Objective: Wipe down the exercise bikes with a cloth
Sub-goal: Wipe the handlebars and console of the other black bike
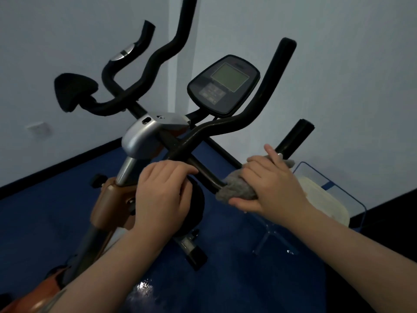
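An exercise bike (140,138) with black curved handlebars (228,125), a grey console with a screen (223,84) and an orange frame fills the middle of the view. My right hand (270,184) grips a grey cloth (237,188) wrapped round the lower right handlebar tube. My left hand (162,195) rests over a black round arm pad near the handlebar stem, fingers curled over its top.
A second black arm pad (74,91) sits at the far left of the handlebars. A clear blue-edged chair with a cream cushion (325,199) stands to the right. Blue floor (225,279) lies below, with a shiny patch. White walls rise behind.
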### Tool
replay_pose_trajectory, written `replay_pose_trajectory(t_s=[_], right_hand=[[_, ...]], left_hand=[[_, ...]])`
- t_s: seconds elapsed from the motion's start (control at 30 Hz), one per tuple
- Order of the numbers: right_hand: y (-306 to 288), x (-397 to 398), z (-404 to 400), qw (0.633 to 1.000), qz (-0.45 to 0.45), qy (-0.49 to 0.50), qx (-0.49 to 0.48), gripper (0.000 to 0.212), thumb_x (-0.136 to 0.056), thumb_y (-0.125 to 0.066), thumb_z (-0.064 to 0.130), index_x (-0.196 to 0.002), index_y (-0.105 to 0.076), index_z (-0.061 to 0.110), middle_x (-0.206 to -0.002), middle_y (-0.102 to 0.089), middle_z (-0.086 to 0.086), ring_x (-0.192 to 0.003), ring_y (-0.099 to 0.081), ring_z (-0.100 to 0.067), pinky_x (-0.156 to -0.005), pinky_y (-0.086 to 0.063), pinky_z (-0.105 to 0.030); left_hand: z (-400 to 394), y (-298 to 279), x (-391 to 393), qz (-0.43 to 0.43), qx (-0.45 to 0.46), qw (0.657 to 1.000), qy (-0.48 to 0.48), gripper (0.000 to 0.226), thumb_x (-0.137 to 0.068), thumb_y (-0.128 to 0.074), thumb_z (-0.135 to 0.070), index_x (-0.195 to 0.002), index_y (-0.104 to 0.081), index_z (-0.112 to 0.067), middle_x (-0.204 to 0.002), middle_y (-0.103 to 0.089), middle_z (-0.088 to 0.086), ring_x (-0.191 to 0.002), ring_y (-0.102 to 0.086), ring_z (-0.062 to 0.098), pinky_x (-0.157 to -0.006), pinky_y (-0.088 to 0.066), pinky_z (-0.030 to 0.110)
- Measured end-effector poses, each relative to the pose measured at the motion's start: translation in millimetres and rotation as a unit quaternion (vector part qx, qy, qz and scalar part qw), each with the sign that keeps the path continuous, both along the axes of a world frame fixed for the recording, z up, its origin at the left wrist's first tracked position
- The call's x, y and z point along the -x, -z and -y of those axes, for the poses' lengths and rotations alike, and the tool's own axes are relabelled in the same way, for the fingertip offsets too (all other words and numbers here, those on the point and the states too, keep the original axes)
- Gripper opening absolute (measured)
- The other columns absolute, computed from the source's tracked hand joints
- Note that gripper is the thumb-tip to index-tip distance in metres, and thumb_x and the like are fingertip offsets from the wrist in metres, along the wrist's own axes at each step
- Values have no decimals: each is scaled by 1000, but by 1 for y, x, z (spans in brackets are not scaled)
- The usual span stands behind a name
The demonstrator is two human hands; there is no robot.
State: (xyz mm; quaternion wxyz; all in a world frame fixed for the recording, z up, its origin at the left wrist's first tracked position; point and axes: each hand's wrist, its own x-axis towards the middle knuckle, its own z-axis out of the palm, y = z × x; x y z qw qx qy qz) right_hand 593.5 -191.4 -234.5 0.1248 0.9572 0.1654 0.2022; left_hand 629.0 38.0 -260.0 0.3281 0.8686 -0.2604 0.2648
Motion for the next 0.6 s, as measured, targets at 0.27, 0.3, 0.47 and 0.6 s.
replay_pose_trajectory(t_s=[0.27, 0.3, 0.47, 0.6], right_hand=[[19, -8, -38, 997, 29, 74, 16, 53, -89, -42, 53, -59, -59, 13, -53, -56, -3, -55, -55, -22, -71, -50, -35], [19, -9, -42, 996, 27, 83, 16, 53, -90, -43, 51, -56, -59, 13, -50, -56, -3, -52, -54, -22, -67, -49, -34], [13, -17, -65, 992, -25, 121, 26, 53, -92, -42, 47, -51, -52, 16, -39, -49, 0, -35, -42, -18, -52, -35, -28], [12, -26, -68, 986, -103, 133, 17, 53, -92, -12, 56, -71, -45, 19, -48, -41, 3, -41, -27, -16, -44, -17, -26]], left_hand=[[-1, 8, -2, -22, 38, 996, -71, 18, -90, -49, -20, -97, -66, -20, -103, -66, -7, -99, -56, 10, -93, -27, 21], [-1, 9, -3, -26, 48, 996, -77, 18, -91, -50, -21, -98, -66, -20, -105, -66, -7, -101, -55, 9, -93, -28, 20], [2, 13, -5, -22, 79, 993, -85, 17, -89, -51, -19, -95, -67, -21, -103, -67, -9, -99, -57, 9, -89, -37, 27], [3, 14, -5, -20, 78, 993, -85, 18, -89, -51, -18, -95, -67, -21, -102, -67, -10, -99, -57, 9, -88, -37, 27]])
